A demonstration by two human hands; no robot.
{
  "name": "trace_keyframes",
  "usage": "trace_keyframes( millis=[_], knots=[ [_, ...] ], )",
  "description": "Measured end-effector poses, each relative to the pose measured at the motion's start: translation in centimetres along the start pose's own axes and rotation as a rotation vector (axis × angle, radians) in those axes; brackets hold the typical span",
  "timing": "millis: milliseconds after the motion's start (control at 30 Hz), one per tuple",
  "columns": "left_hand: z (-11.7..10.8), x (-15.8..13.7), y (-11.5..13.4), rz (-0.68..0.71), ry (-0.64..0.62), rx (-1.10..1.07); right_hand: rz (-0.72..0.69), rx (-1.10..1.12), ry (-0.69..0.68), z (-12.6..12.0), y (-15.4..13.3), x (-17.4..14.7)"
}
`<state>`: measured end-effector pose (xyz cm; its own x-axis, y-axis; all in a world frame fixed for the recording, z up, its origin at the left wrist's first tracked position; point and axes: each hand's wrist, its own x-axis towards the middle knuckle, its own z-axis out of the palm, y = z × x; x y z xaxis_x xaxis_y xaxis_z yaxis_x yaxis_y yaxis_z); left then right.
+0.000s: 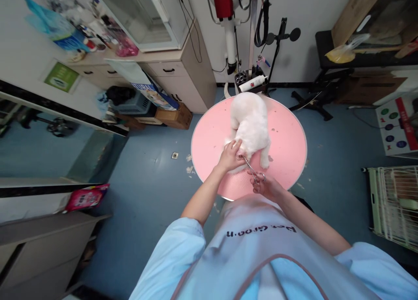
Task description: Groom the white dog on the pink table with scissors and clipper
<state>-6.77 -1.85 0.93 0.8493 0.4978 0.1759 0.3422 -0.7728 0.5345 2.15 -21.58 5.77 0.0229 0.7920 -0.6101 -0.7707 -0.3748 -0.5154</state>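
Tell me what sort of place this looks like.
Probably a pet grooming room: a white animal is on a round pink table, the right hand holds scissors by its head, and the apron seems to read "Pet Groom".

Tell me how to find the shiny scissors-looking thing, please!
Look for the round pink table in the middle of the picture. A furry white animal is on it, and near the table's bottom edge the right hand holds the scissors-looking thing. It's thin and silvery with ring handles, unlike the pink table and white animal beside it.
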Motion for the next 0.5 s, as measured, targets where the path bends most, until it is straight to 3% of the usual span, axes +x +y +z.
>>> trace_keyframes(
  millis=[267,500],
  knots=[
    [-0.3,-0.1,0.2,0.006,-0.015,-0.002,-0.083,-0.144,0.033,0.0,0.7,-0.7],
    [-0.1,-0.2,0.1,0.005,-0.016,0.025,-0.139,-0.519,0.068,-0.4,-0.4,-0.5]
  ],
)
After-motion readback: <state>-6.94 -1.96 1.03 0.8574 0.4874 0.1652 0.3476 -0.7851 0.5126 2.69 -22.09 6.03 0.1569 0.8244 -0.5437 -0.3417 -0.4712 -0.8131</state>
